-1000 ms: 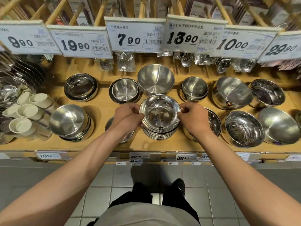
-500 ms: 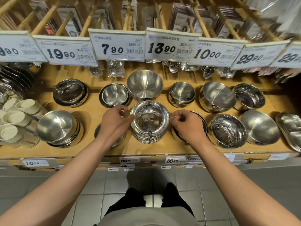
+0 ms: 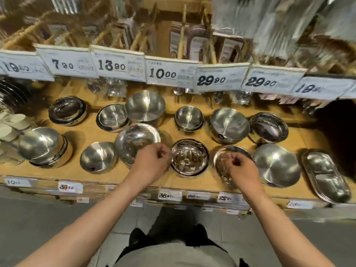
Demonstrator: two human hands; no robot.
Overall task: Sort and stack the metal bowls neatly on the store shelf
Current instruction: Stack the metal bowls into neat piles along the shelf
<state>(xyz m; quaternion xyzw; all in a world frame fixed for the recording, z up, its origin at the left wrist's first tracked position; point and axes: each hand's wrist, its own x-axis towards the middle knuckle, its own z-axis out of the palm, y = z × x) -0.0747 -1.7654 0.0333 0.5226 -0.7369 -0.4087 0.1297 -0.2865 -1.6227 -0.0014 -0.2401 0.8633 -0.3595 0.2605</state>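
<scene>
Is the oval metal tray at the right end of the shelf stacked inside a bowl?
No, the oval metal tray lies directly on the wooden shelf, beside the bowls.

price tags (image 3: 169,73), white cups (image 3: 13,124), hanging packaged utensils (image 3: 192,43)

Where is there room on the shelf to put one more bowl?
Bare wood shows between the dark back-left bowl and the front-left stack. Around both hands, left hand and right hand, bowls sit crowded.

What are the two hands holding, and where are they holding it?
It is blurry. The left hand seems to pinch the near right rim of a shiny round metal bowl. The right hand has curled fingers over a shallow metal bowl; a hold cannot be told.
</scene>
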